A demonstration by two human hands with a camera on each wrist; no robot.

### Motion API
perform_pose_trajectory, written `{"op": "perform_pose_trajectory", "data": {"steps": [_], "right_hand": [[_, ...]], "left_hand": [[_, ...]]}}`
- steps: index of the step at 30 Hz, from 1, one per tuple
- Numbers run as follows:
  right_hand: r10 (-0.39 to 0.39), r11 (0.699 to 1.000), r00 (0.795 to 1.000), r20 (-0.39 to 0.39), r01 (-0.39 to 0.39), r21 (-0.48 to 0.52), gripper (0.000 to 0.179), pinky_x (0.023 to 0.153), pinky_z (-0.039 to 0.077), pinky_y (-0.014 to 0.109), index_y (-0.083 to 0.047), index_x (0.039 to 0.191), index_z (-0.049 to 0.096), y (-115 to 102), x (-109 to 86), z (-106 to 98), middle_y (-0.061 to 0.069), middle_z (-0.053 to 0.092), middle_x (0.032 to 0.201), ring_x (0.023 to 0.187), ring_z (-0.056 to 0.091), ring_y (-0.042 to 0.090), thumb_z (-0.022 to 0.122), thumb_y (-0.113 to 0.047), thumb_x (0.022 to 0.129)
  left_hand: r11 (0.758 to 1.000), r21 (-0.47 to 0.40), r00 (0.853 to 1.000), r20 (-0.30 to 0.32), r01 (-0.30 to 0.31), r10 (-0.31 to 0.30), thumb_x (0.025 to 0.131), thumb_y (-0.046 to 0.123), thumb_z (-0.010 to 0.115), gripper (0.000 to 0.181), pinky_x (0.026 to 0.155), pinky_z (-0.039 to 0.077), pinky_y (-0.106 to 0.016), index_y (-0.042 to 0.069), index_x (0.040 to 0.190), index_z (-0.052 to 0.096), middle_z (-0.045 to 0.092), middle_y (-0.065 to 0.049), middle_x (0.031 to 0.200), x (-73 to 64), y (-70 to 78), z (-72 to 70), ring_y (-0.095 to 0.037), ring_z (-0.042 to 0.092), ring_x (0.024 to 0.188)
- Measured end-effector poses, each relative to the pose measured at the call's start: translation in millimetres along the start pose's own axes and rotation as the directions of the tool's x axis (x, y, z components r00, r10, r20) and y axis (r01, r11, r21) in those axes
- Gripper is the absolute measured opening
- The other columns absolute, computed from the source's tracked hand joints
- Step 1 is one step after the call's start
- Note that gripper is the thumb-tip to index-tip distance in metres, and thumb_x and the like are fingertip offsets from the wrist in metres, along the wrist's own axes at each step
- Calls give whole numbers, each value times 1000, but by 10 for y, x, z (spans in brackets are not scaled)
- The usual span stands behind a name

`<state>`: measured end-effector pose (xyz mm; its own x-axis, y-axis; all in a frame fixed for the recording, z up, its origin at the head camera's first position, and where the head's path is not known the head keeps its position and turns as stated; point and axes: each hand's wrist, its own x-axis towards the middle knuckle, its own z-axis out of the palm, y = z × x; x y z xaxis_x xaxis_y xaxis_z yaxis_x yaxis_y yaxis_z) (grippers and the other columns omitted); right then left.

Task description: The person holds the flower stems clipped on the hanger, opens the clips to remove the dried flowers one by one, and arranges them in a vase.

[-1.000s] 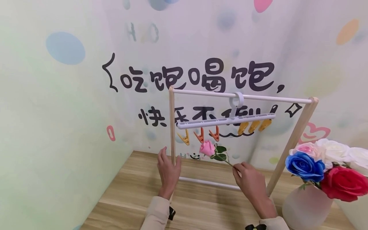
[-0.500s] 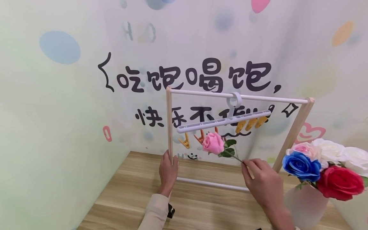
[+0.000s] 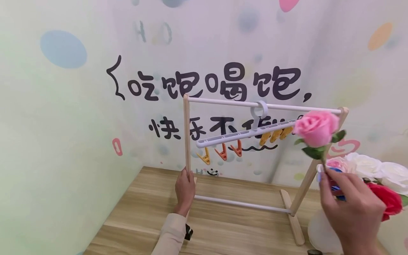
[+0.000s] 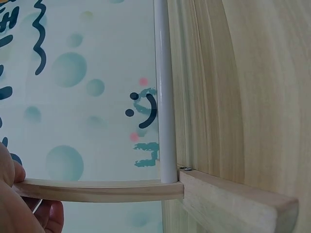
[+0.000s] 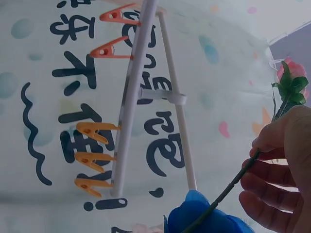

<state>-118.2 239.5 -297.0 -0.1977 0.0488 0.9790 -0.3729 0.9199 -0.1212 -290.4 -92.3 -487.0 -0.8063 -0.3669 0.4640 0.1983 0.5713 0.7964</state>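
Note:
My right hand (image 3: 353, 205) pinches the green stem of a pink artificial rose (image 3: 316, 128), bloom upward, in front of the rack's right side. The right wrist view shows the stem (image 5: 228, 188) running down past the fingers, across a blue rose (image 5: 194, 211). With thumb and fingers around it, my left hand (image 3: 185, 189) grips the left wooden post (image 4: 107, 191) of a small clothes rack (image 3: 229, 102). From the rack's top bar hangs a pale clip hanger (image 3: 227, 139). Orange clips (image 3: 237, 148) and yellow clips (image 3: 275, 134) dangle below it.
At the right, partly behind my right hand, a white vase (image 3: 322, 232) holds white roses (image 3: 366, 166), a red rose (image 3: 390, 203) and others. The rack's right foot (image 3: 293, 219) stands on the wooden table (image 3: 236, 230). A wall with lettering (image 3: 232, 81) rises behind.
My right hand has carried the pink rose from in front of the hanger's clips to the right and turned it upright. My left hand has closed around the rack's left post.

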Motion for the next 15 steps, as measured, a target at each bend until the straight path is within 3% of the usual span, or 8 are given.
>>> {"op": "perform_pose_trajectory", "data": {"steps": [2, 4, 6, 7, 8, 11, 13, 15], "right_hand": [[29, 999, 999, -32, -30, -16, 42, 86, 27, -4, 5, 98, 75, 67, 34, -53, 28, 69, 86, 80, 69, 30, 62, -35, 93], [71, 997, 997, -23, -72, -38, 40, 85, 28, -4, 6, 102, 74, 127, 70, -113, 31, 68, 89, 89, 69, 4, 62, -32, 94], [128, 989, 992, 8, -127, -72, 36, 83, 28, -4, 7, 105, 72, 164, 96, -163, 32, 68, 95, 94, 69, 4, 63, -26, 95], [155, 984, 987, 33, -151, -93, 35, 82, 26, -4, 8, 108, 71, 177, 108, -186, 33, 67, 98, 92, 70, 15, 63, -24, 95], [181, 979, 983, 42, -176, -107, 32, 82, 26, -4, 7, 109, 71, 193, 115, -195, 32, 67, 101, 95, 70, 16, 64, -20, 95], [238, 962, 968, 73, -225, -154, 29, 82, 24, -3, 7, 114, 69, 242, 120, -209, 32, 66, 106, 88, 63, 52, 65, -14, 95], [258, 956, 963, 75, -244, -164, 28, 82, 24, -4, 7, 116, 69, 293, 113, -209, 32, 66, 107, 89, 62, 51, 65, -12, 95], [281, 949, 957, 70, -267, -170, 28, 81, 24, -4, 7, 116, 68, 349, 93, -208, 32, 66, 106, 92, 68, 24, 66, -10, 94]], "left_hand": [[1000, -3, 1000, 3, -1, 1, 101, 17, 56, 26, 57, 36, -31, -2, 117, 63, 51, -7, 73, -5, 2, 4, -18, 43, 62], [1000, -3, 1000, 6, -5, 5, 101, 17, 56, 25, 57, 35, -31, -2, 116, 63, 50, -6, 72, -7, 3, 6, -18, 43, 61], [1000, -4, 1000, 5, -10, 10, 101, 16, 56, 24, 56, 35, -31, -2, 115, 63, 50, -7, 72, -7, 2, 5, -18, 43, 61], [1000, -7, 1000, 3, -11, 11, 101, 16, 56, 24, 56, 35, -31, -2, 115, 63, 50, -7, 72, -5, 3, 2, -18, 43, 61], [1000, -8, 1000, 0, -14, 14, 101, 16, 56, 24, 56, 35, -31, -3, 115, 63, 50, -7, 72, -4, 3, 0, -18, 43, 61], [1000, -7, 1000, -13, -21, 21, 101, 16, 56, 24, 56, 35, -31, -3, 116, 63, 51, -7, 72, 4, -6, -6, -18, 44, 61], [1000, -5, 1000, -14, -26, 26, 101, 16, 56, 25, 56, 35, -31, -3, 117, 63, 51, -7, 72, 6, -12, -8, -18, 43, 61], [1000, -4, 1000, -8, -29, 29, 101, 15, 56, 26, 56, 35, -30, -3, 117, 63, 51, -7, 72, 0, -19, -4, -18, 43, 61]]}}
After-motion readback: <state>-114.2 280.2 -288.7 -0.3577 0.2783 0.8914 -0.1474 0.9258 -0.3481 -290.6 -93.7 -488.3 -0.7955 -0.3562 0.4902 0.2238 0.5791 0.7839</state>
